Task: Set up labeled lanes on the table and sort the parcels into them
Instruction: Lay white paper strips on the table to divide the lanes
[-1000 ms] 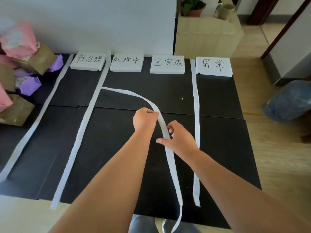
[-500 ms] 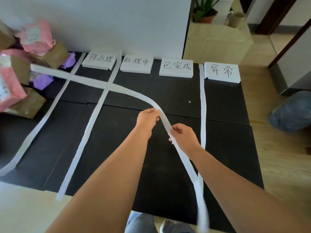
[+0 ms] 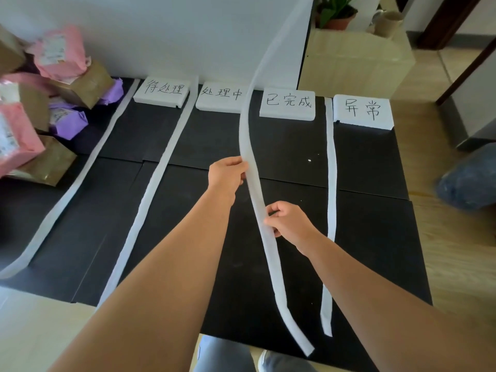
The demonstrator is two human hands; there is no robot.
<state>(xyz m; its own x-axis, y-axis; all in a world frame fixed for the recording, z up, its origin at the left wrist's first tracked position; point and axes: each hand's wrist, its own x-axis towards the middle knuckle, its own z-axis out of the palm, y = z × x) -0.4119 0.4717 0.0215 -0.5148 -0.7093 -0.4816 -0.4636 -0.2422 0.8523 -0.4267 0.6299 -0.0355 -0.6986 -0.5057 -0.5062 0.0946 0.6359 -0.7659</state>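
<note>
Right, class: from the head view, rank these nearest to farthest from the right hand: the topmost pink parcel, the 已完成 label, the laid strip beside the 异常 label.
1. laid strip, just right of the right hand.
2. 已完成 label, straight ahead, at the far end.
3. topmost pink parcel, far left, at the back.

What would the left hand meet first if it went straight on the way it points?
The left hand pinches the loose strip; past it, likely the 已完成 label block, though height is unclear.

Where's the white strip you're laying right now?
Head view, centre: the white strip runs between the 处理中 card and the 已完成 card down to the near edge of the table, pinched by the left hand and right hand.
</note>
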